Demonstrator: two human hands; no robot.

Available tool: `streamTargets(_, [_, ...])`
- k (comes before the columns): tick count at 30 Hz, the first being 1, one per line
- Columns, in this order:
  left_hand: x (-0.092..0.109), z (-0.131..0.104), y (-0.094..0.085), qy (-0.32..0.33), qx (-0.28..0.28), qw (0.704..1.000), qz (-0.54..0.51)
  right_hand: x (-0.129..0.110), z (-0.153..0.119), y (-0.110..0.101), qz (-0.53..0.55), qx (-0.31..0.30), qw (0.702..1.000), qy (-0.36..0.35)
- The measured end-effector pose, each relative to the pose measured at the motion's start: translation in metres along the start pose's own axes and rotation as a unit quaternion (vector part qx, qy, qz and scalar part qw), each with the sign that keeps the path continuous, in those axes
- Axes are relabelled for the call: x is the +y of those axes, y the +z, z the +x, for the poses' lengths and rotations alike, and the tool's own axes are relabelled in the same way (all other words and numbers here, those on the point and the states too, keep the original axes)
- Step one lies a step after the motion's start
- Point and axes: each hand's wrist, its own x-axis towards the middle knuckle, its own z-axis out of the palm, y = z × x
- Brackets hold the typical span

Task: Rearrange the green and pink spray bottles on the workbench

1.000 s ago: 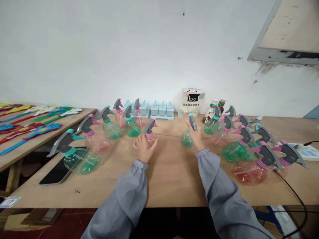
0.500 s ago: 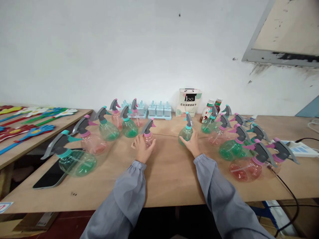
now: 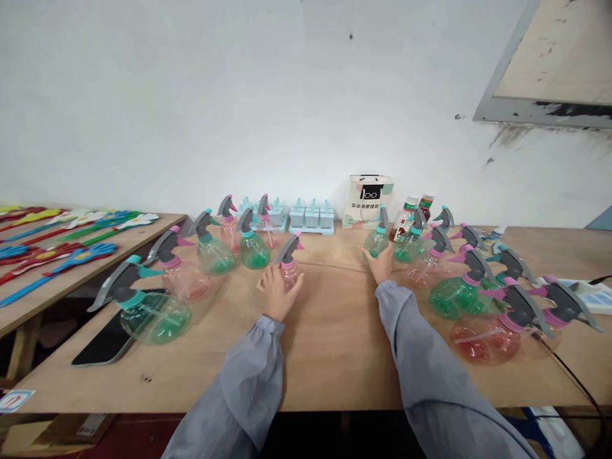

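"Starting with the left hand (image 3: 277, 292), what does it hold?"

"It grasps a pink spray bottle (image 3: 289, 274), fingers on one side of the rounded body, thumb on the other. The bottle is upright, near the middle of a wooden table (image 3: 335, 357)."

"And the right hand (image 3: 381, 264)?"

"Curled around the lower part of a green spray bottle (image 3: 374, 241), farther back and to the right. Some fingers are hidden."

"Why hold them so low?"

"Probably because a round body fills the palm, and a low hold guards a top-heavy bottle against tipping."

"What surrounds them?"

"Other spray bottles (image 3: 205, 255) in clusters on both sides, perhaps placed there to give the arms room. A paper bag (image 3: 368, 207) stands close to the wall (image 3: 191, 127), probably for support."
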Motion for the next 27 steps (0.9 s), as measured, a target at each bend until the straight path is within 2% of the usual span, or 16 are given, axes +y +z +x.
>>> streamTargets(11, [-0.003,-0.001,0.003,0.007,0.011,1.0,-0.017,0.002,0.011,0.003,0.026,-0.026,0.998,0.046])
streamTargets(14, [-0.003,-0.001,0.003,0.0,0.009,1.0,-0.027,0.002,-0.001,0.001,0.036,-0.02,0.998,0.042])
streamTargets(17, [-0.003,-0.003,0.005,0.015,-0.003,0.996,-0.087,-0.004,-0.031,-0.003,0.05,-0.032,0.998,-0.011])
streamTargets(19, [-0.002,-0.006,0.009,0.049,-0.021,0.988,-0.144,-0.015,-0.056,-0.009,0.077,-0.054,0.993,-0.077])
streamTargets(22, [0.004,-0.014,0.016,0.094,-0.05,0.977,-0.183,-0.045,-0.091,-0.019,0.126,-0.065,0.979,-0.145])
streamTargets(25, [0.014,-0.025,0.022,0.131,-0.088,0.97,-0.186,-0.082,-0.115,-0.025,0.19,-0.145,0.955,-0.178])
streamTargets(27, [0.02,-0.035,0.025,0.169,-0.131,0.958,-0.189,-0.103,-0.124,-0.026,0.23,-0.193,0.938,-0.172])
